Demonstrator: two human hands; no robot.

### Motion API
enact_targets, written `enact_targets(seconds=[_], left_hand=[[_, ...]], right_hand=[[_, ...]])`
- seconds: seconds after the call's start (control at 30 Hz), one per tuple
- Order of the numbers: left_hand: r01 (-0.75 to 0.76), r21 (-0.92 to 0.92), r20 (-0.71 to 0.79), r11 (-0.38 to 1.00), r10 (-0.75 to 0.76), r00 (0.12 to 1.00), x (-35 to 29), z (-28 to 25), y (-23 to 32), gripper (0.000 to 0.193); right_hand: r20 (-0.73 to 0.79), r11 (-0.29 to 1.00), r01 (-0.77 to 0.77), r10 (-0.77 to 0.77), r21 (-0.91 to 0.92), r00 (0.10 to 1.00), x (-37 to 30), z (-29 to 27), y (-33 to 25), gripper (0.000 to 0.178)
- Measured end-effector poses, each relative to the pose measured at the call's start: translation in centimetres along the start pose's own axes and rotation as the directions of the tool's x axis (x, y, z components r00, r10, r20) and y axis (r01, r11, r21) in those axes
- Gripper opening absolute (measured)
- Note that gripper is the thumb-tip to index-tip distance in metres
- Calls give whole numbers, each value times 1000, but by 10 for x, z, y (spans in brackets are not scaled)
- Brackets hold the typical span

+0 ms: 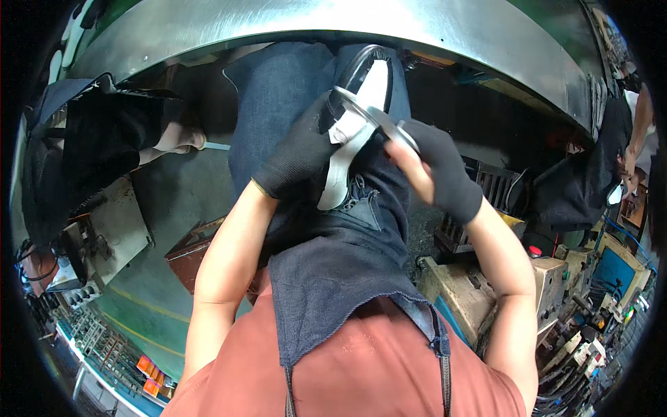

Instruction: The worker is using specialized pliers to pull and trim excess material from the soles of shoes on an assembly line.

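Note:
Across my lap lies a black shoe upper (358, 68), its white underside (374, 89) turned up toward me and its toe pointing away. My left hand (306, 149), in a black knit glove, is closed round the shoe's left side near the middle. A pale, curved strip-like part (336, 182) of the shoe runs down toward my waist. My right hand (438, 167), gloved in black with bare fingertips showing, grips a shiny curved metal hand tool (379, 119). The tool is smeared by motion and crosses over the white underside; its exact kind is unclear.
A steel-edged bench (292, 21) curves across the far side, over my knees. A dark denim apron (333, 278) covers my lap. At left is a brown box (191, 250); at right a dark slatted crate (455, 229) and machinery (462, 295). Other people sit at both sides.

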State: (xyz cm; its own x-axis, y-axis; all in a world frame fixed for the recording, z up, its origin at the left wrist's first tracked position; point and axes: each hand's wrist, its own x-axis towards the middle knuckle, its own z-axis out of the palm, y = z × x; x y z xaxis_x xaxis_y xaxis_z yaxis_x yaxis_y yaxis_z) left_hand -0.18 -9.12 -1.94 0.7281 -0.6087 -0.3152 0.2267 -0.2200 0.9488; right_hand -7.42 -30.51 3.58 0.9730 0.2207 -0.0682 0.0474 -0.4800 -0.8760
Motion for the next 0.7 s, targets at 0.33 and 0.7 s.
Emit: enact_targets(seconds=[0.33, 0.7], left_hand=[[-185, 20, -107, 983, 186, 977, 2, -11, -33, 92], [-461, 120, 119, 879, 448, 886, 198, -33, 131, 59]], right_hand=[[7, 546, -654, 765, 523, 644, -71, 85, 49, 60], [-215, 592, -408, 712, 695, 668, -73, 101, 46, 54]])
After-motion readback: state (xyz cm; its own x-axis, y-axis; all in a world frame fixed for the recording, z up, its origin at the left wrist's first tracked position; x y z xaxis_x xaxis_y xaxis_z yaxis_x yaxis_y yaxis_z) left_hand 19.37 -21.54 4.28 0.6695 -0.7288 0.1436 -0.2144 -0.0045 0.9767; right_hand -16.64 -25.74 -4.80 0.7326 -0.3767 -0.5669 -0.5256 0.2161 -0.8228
